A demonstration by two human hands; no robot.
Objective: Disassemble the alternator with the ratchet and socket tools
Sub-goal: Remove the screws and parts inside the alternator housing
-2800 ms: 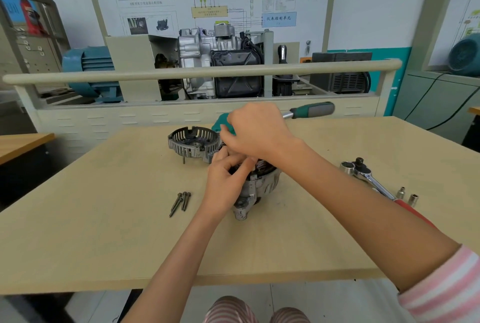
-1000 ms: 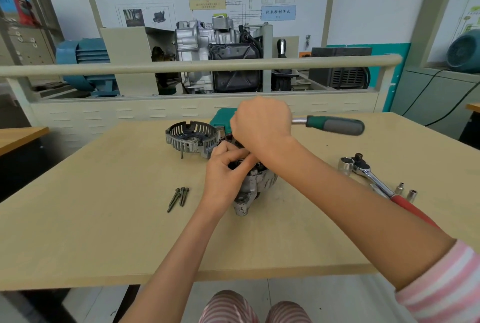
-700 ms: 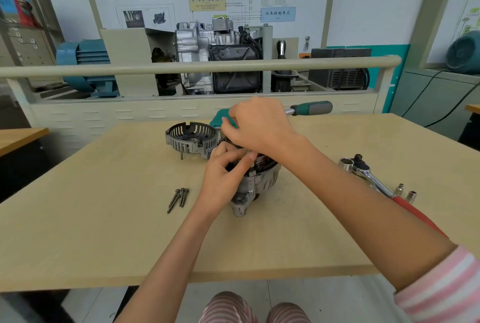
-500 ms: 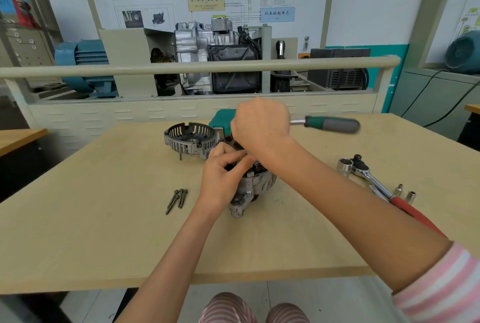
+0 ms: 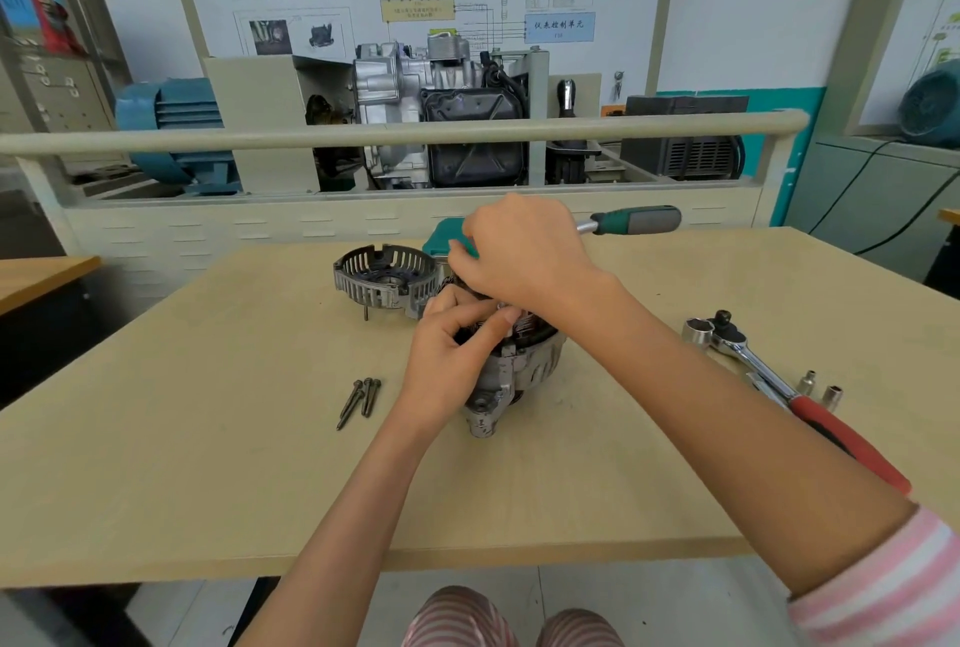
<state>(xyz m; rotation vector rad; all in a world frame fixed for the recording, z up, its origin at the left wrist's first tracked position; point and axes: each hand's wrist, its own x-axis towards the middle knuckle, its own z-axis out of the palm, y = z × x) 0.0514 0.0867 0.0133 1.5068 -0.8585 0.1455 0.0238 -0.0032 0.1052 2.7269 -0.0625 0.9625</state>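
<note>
Alternator: grey ribbed housing, windings exposed on top.
Left hand: fingers curled on its rim.
Right hand: clasps the green-handled ratchet.

Alternator mid-table; end cover behind-left, bolts left, ratchet right.

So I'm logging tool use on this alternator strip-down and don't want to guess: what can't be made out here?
All head view:
- The fastener and socket on the alternator: hidden under the right hand and left hand.
- The green-handled ratchet: its head is covered by the right hand.
- The red-handled ratchet: its grip end passes behind the right forearm.
- The two loose sockets: too small to read sizes.
</note>
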